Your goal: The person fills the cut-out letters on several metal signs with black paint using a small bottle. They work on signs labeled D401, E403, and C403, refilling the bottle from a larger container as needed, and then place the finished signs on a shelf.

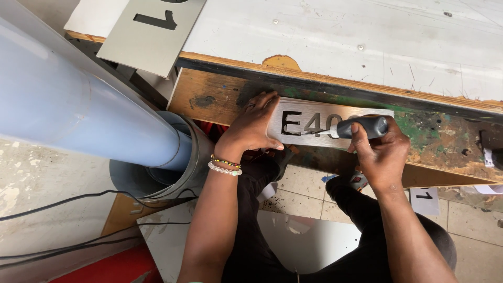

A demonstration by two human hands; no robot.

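- At 6 o'clock, nearest the camera, a flat shiny sheet of grey metal (293, 238) lies on the tiled floor between the person's dark-trousered legs
- At 4 o'clock a small white card with a dark cut-out mark (424, 199) lies on the tiles, below the bench edge
- At 9 o'clock a wide pale blue plastic pipe (68, 105) slants down into a grey metal bucket (196, 157)
- The left hand (251, 128), with beaded bracelets at its wrist, presses spread fingers flat on the left end of a brushed silver rectangular metal sign with cut-out characters (314, 123)
- That sign lies at centre on the paint-stained wooden bench edge (440, 141), between both hands
- The right hand (380, 152) is wrapped tight round a black-handled hand tool (361, 127); its thin tip touches the sign's cut-outs
- At 11 o'clock, farthest, a second grey metal plate with dark cut-outs (149, 36) rests on the white board top (340, 36)
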